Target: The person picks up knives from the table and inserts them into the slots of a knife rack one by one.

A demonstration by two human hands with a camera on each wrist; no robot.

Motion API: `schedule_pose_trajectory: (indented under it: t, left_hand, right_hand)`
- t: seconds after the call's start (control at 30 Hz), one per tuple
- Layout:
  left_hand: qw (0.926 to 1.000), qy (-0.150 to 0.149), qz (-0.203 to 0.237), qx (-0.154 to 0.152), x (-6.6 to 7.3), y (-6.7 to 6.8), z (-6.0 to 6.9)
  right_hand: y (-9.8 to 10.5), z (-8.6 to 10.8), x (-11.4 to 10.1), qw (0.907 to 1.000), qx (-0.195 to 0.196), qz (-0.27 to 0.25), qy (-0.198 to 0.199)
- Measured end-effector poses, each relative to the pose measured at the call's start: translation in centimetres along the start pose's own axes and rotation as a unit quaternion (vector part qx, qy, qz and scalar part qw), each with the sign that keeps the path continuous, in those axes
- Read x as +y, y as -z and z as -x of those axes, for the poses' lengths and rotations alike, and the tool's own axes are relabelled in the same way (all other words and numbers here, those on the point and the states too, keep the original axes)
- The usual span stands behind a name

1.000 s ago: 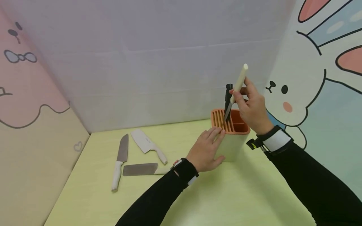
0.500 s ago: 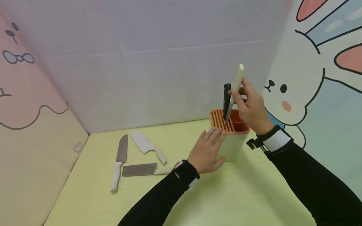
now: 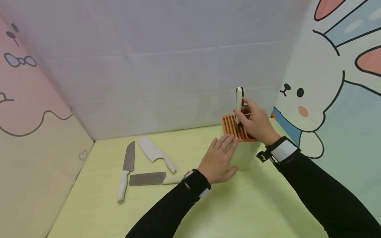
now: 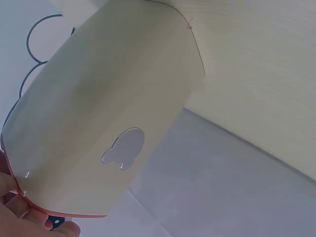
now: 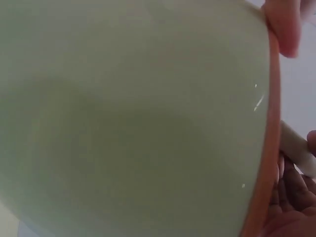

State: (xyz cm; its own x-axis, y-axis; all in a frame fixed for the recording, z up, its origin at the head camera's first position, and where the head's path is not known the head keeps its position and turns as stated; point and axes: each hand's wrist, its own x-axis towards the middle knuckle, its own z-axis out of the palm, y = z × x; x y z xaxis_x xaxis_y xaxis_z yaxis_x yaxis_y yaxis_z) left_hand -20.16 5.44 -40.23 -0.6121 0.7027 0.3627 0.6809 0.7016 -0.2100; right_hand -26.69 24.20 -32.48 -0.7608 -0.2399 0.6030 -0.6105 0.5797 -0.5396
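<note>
A cleaver (image 3: 150,148) and two knives (image 3: 129,157) lie left on the green table (image 3: 119,219), by a pale wall (image 3: 178,72). The right hand (image 3: 256,121) pinches a white-handled knife (image 3: 238,105) at the holder's (image 3: 242,155) slots, before a black-handled knife (image 3: 242,92); the left hand's (image 3: 218,162) straight fingers touch the rim.

A cartoon rabbit (image 3: 318,89) decorates the wall (image 3: 354,152) at right.

The knife (image 3: 239,100) has a cream handle and stands almost upright; its blade points down at the slotted orange top (image 3: 230,127) of the knife holder and is mostly hidden. The knife holder (image 3: 243,155) has a smooth, pale green body and stands upright on the counter (image 3: 238,205).
</note>
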Motion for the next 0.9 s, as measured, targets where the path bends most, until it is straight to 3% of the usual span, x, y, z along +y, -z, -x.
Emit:
schedule_pose_trajectory:
  t: [0.23,0.47,0.63,0.9]
  left_hand:
    - [0.9999,0.003,0.004,0.011,0.0,-0.2,0.0]
    - [1.0000,0.004,0.004,0.004,0.1,-0.3,0.1]
    - [1.0000,0.007,0.007,0.003,0.1,-0.2,0.0]
    - [0.9999,0.006,0.009,0.006,0.2,-0.3,0.1]
  right_hand:
    - [-0.3,1.0,0.2,0.9996,-0.007,0.020,-0.019]
    - [-0.8,1.9,0.4,0.9982,0.003,0.058,-0.012]
    - [-1.2,2.1,0.3,0.9962,0.023,0.084,-0.006]
    - [-1.7,2.5,0.3,0.9949,0.050,0.083,-0.026]
